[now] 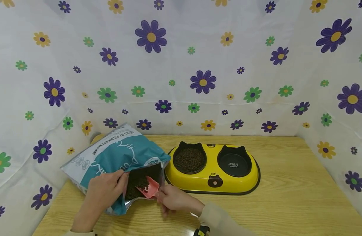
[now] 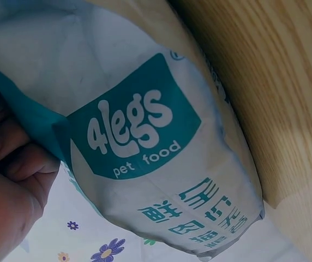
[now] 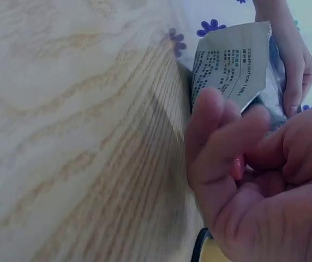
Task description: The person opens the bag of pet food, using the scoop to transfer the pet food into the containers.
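Observation:
A teal and white pet food bag (image 1: 110, 154) lies on its side at the left, its mouth facing the person. My left hand (image 1: 105, 188) pinches the upper edge of that mouth; in the left wrist view its curled fingers (image 2: 14, 144) grip the bag's teal edge. My right hand (image 1: 176, 198) holds a pink scoop (image 1: 152, 187) by its handle at the bag's opening. Brown kibble (image 1: 143, 185) sits in the scoop, and more lies in the bag behind it. In the right wrist view, the fingers hide most of the handle.
Right of the bag stands a yellow double pet bowl (image 1: 198, 184) on the wooden table (image 1: 293, 183). Its left black bowl holds kibble (image 1: 190, 159); the right black bowl (image 1: 234, 160) shows a fish print on its bottom. A flower-printed cloth (image 1: 181, 59) hangs behind and at both sides.

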Tool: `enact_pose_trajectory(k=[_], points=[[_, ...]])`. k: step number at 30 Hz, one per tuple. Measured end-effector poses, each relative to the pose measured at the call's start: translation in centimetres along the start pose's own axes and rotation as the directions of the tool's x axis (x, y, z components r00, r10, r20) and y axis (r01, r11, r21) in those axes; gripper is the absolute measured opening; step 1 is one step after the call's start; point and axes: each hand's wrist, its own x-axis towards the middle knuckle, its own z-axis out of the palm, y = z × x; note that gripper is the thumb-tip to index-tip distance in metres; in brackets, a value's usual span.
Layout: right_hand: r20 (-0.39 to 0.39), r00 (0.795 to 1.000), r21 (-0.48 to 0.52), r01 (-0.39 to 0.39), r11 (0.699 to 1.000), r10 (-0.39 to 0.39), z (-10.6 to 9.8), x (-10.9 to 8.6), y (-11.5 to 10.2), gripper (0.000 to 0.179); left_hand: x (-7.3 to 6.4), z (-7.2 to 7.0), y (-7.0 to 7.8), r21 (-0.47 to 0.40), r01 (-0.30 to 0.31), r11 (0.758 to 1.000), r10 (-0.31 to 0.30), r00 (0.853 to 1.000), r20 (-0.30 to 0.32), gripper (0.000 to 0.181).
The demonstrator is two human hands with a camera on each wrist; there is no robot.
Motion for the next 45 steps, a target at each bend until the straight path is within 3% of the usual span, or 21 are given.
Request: enact_pose_trajectory(k=[7,11,24,36,45], points=[[0.037,0.999,0.166,-0.024,0.986,0.018,-0.2,-0.6,0.3,0.029,-0.2,-0.1,-0.1,-0.008,0.009,1.000,-0.009,1.000,-0.001,0.043],[0.045,0.999,0.207,-0.012,0.978,0.003,-0.5,-0.9,0.7,0.027,-0.2,-0.2,-0.1,-0.001,0.017,1.000,-0.017,1.000,0.015,0.042],[0.073,0.995,0.237,0.054,0.970,-0.073,-1.5,-2.1,0.9,0.027,-0.2,-0.2,-0.1,0.007,0.002,1.000,-0.002,1.000,-0.008,0.044],[0.079,0.985,0.243,0.130,0.961,-0.153,-2.4,-3.2,0.9,0.029,-0.2,-0.2,0.1,-0.002,0.020,1.000,-0.020,0.999,0.035,0.043],[0.052,0.982,0.250,0.162,0.955,-0.180,-5.0,-5.6,0.8,0.030,0.0,-0.3,0.0,0.016,-0.014,1.000,0.014,1.000,0.024,0.043]])
